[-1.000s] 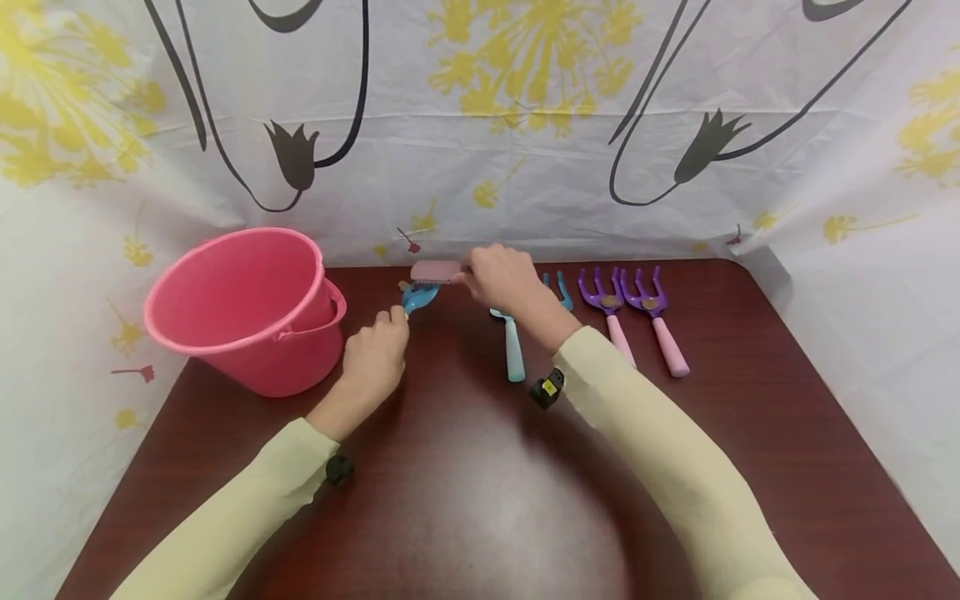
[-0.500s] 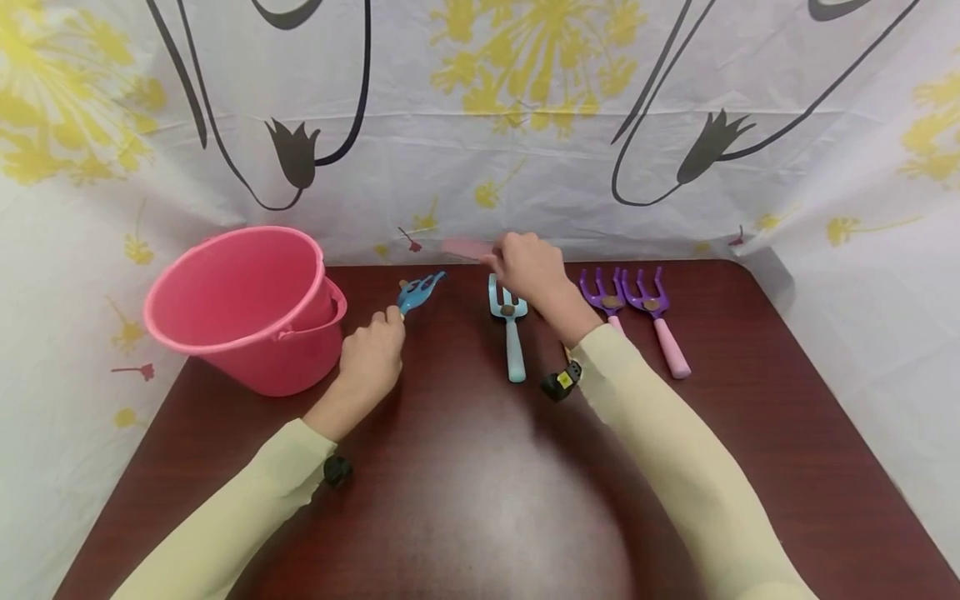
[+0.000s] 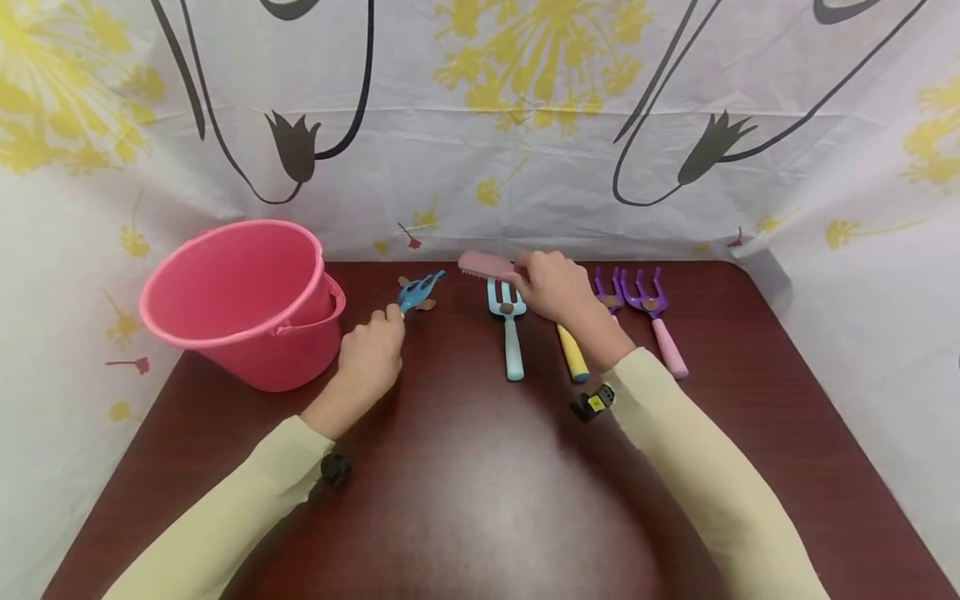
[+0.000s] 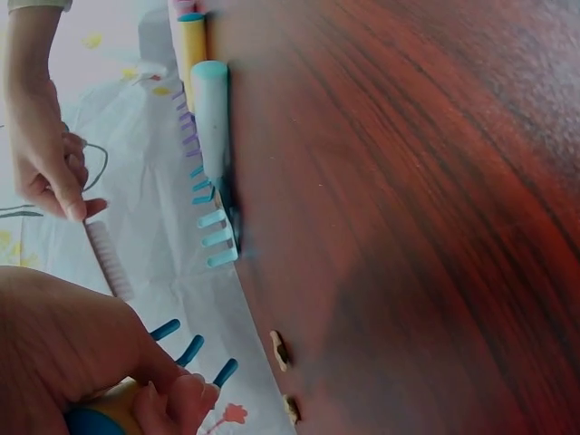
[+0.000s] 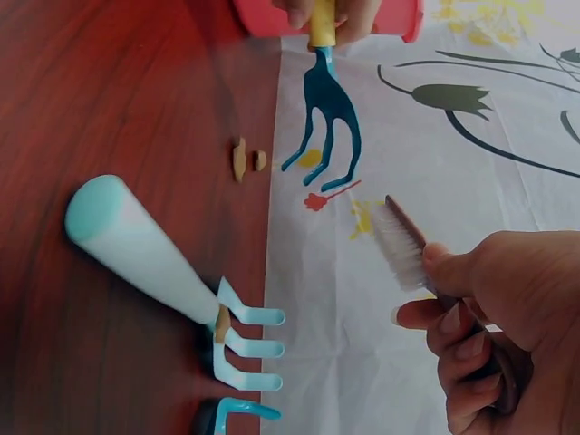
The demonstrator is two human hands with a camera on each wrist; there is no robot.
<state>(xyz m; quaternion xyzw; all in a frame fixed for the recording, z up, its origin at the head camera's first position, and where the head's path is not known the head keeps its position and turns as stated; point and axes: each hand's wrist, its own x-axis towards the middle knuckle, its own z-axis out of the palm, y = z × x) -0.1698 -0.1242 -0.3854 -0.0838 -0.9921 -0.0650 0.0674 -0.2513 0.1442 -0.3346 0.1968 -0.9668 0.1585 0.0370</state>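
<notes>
My left hand (image 3: 371, 358) grips the yellow handle of a blue hand fork (image 5: 333, 100), held with its tines away from me, right of the bucket. In the right wrist view, my right hand (image 5: 494, 322) holds a pink brush (image 3: 483, 265) by its handle, pale bristles facing down. Fingers curl round that handle, and the brush is raised near the back edge, above the tines of a light teal fork (image 3: 513, 337). Two small brown pieces (image 5: 239, 159) lie on the table by the blue fork. Another brown piece (image 3: 507, 308) sits on the teal fork.
A pink bucket (image 3: 300, 358) stands at the back left. Right of the teal fork lie a yellow-handled fork (image 3: 572, 354), partly behind my right hand, and two purple forks with pink handles, one purple fork (image 3: 660, 317) outermost. A patterned cloth (image 3: 375, 183) hangs behind the table.
My right hand has moved the brush from over the blue fork to the right, rising and then lowering. A second brown piece now shows beside the blue fork. My left hand has barely moved.
</notes>
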